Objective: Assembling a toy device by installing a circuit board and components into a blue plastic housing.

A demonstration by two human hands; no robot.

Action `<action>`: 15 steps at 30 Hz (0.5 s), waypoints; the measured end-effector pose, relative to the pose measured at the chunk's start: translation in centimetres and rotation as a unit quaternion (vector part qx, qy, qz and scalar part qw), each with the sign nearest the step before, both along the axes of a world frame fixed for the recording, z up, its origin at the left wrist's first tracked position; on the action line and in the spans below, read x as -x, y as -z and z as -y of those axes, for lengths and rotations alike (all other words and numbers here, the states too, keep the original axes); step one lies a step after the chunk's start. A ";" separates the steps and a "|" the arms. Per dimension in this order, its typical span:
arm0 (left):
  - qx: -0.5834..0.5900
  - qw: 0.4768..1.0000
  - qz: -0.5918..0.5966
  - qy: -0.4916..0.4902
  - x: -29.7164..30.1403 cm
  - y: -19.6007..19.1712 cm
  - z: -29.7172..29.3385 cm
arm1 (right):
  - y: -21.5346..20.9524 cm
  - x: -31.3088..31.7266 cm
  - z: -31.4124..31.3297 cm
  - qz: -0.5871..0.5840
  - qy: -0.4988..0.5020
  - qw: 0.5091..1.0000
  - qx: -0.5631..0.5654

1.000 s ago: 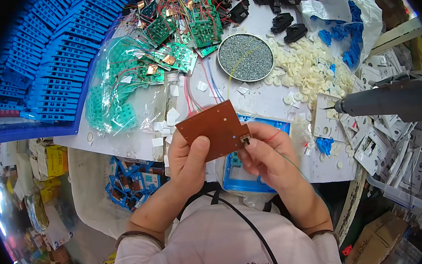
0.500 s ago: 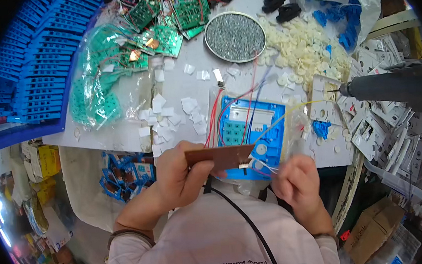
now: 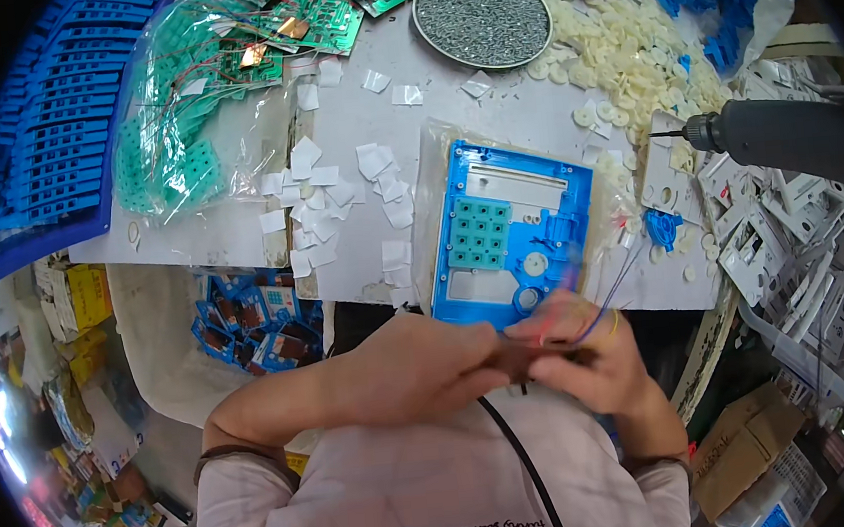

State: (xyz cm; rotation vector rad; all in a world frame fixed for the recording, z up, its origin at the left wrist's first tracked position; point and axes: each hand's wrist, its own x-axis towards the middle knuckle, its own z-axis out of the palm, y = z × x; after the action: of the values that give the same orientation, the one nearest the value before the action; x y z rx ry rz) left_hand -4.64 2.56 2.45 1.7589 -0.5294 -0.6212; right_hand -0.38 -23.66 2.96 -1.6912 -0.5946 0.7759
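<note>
Close to my body, my left hand (image 3: 431, 363) is closed on a brown circuit board (image 3: 517, 360), most of it covered by my fingers. My right hand (image 3: 591, 354) meets it at the board's other side, fingers pinched on thin coloured wires (image 3: 610, 299); motion smears them a little. Red, blue and yellow strands stick out around those fingers. Just beyond both hands lies a blue plastic housing (image 3: 458, 305), with a teal rubber keypad (image 3: 480, 233) seated in it.
White paper squares (image 3: 311, 203) lie left of the housing. A round dish of screws (image 3: 483, 15) and cream plastic discs (image 3: 613, 41) are behind it. A power screwdriver (image 3: 782, 132) juts in from the right. Bagged teal keypads (image 3: 168, 165) and green circuit boards (image 3: 321, 21) sit back left.
The board has come down toward my body and turned, now largely hidden. My right hand has closed in on it, gathering the wires that lay across the housing. The view has shifted slightly.
</note>
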 end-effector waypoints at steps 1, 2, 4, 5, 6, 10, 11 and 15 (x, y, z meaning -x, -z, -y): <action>0.006 0.999 -0.038 -0.028 0.5 0.2 0.0 | 0.3 -0.3 -0.7 -0.022 0.048 0.999 0.005; 0.065 0.986 -0.132 -0.077 1.2 0.5 -0.1 | 0.5 -0.7 -1.3 -0.043 0.097 0.994 0.012; 0.183 0.916 -0.311 -0.173 2.9 0.8 -0.7 | 0.9 -2.3 -2.6 -0.058 0.140 0.988 0.012; 0.208 0.902 -0.338 -0.173 2.9 0.8 -1.1 | 1.6 -3.2 -3.1 0.003 0.137 0.991 0.008; 0.233 0.885 -0.364 -0.172 2.7 0.8 -1.5 | 2.0 -4.1 -3.3 0.002 0.117 0.993 0.023; 0.245 0.876 -0.367 -0.198 3.7 1.1 -1.6 | 2.4 -5.5 -4.5 0.047 0.096 0.991 0.082; 0.207 0.901 -0.332 -0.185 3.7 1.0 -1.7 | 2.4 -5.7 -4.7 0.069 0.097 0.988 0.094; 0.068 0.976 -0.162 -0.128 3.2 -0.4 -2.5 | 1.6 -6.4 -5.1 0.109 0.078 0.978 0.161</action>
State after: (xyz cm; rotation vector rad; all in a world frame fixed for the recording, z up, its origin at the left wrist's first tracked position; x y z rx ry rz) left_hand -7.85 5.02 2.80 1.5247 -0.1145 -0.6553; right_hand 5.98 -18.58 1.35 -2.1133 -0.4974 0.5998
